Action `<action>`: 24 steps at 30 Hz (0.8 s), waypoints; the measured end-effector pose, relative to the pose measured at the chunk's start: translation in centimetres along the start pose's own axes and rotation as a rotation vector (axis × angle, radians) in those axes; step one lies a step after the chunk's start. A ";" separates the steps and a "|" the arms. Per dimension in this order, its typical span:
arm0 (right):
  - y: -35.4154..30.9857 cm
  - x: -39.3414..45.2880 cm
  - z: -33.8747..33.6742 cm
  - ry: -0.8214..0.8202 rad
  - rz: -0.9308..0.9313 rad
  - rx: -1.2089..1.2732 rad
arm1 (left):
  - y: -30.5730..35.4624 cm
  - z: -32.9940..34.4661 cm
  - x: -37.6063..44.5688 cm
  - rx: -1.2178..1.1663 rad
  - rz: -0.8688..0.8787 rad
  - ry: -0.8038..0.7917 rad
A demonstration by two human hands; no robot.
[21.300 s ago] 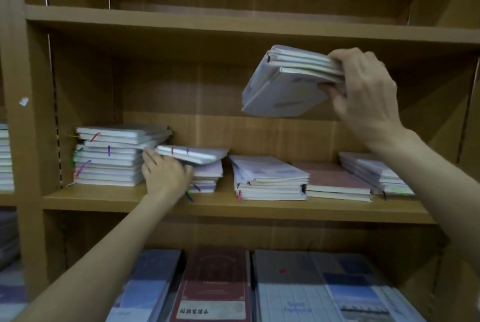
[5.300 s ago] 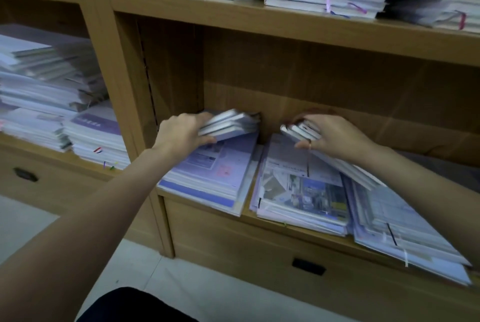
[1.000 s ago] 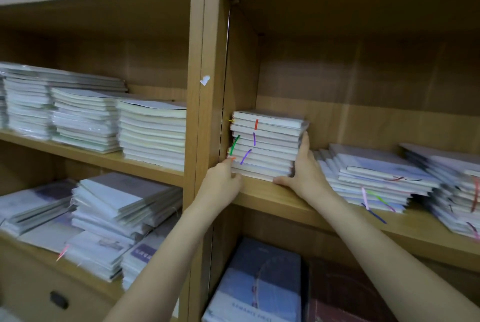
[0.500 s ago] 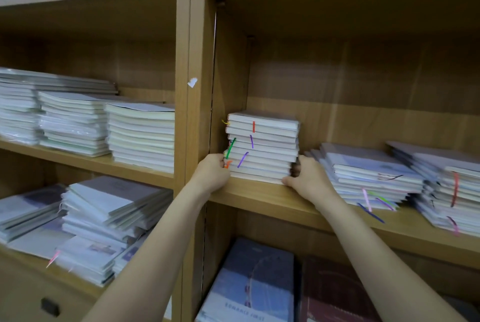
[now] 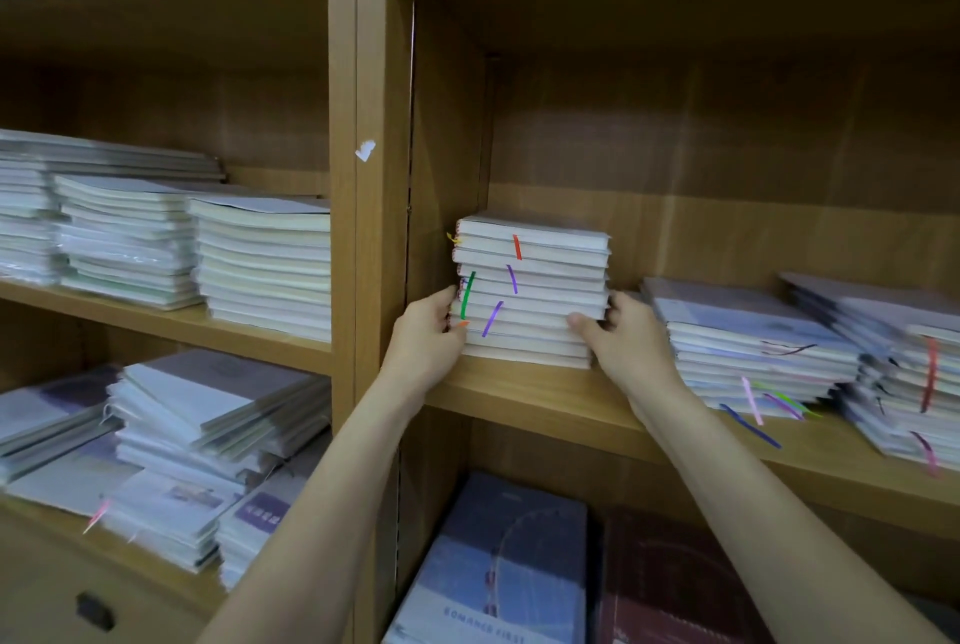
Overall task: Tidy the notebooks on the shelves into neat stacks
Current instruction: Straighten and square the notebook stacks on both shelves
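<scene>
1. Head view: the notebook stack stands at the shelf's left end, hard by the upright panel, its edges nearly flush.
2. Your left hand curls round its lower 9 o'clock corner; your right hand clamps the 3 o'clock side, thumb in front.
3. Handling, judged: dense, heavy paper; glossy covers may slide. Grip low, squeezing both sides.
4. Ribbon bookmarks dangle, soft and snaggable.
5. At 3 o'clock, a lower stack lies splayed.
</scene>
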State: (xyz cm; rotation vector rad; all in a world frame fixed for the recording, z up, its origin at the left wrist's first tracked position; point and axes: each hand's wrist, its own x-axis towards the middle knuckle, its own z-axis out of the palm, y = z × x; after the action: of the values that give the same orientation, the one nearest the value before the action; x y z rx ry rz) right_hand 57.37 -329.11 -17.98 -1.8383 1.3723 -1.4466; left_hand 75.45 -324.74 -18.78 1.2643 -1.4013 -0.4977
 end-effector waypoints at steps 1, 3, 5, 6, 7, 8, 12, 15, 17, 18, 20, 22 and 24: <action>-0.1 0.1 0.0 -0.005 -0.010 -0.020 | 0.0 0.0 0.0 0.017 0.020 -0.004; -0.2 -0.1 0.0 -0.020 -0.019 -0.037 | -0.1 0.0 -0.1 0.053 0.052 -0.013; -0.3 -0.2 -0.1 -0.030 -0.027 -0.038 | -0.2 0.0 -0.1 0.080 0.069 -0.020; -0.3 -0.2 -0.1 -0.032 -0.029 -0.029 | -0.2 0.0 -0.1 0.085 0.074 -0.023; -0.3 -0.3 -0.1 -0.034 -0.028 -0.015 | -0.2 0.0 -0.1 0.085 0.075 -0.027; -0.4 -0.4 -0.2 -0.035 -0.028 -0.008 | -0.3 0.0 -0.1 0.077 0.075 -0.025; -0.4 -0.5 -0.2 -0.021 -0.043 -0.052 | -0.5 0.1 -0.2 0.021 0.066 0.006; -0.5 -0.6 -0.3 -0.007 -0.058 -0.121 | -0.7 0.1 -0.2 0.009 0.061 0.026; -0.5 -0.6 -0.4 -0.002 -0.070 -0.151 | -0.7 0.1 -0.3 0.001 0.057 0.038; -0.6 -0.6 -0.4 0.000 -0.076 -0.170 | -0.7 0.1 -0.3 -0.006 0.057 0.040; -0.7 -0.6 -0.4 -0.008 -0.082 -0.208 | -0.6 0.1 -0.3 -0.019 0.053 0.037; -0.7 -0.5 -0.3 -0.030 -0.087 -0.223 | -0.6 0.0 -0.3 -0.034 0.043 0.037; -0.6 -0.5 -0.2 -0.042 -0.085 -0.219 | -0.4 0.1 -0.4 -0.031 0.035 0.040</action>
State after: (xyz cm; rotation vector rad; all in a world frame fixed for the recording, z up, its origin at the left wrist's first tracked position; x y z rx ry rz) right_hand 57.44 -328.37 -17.60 -2.0742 1.4995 -1.3348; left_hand 75.44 -324.60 -19.36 1.2166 -1.3746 -0.4659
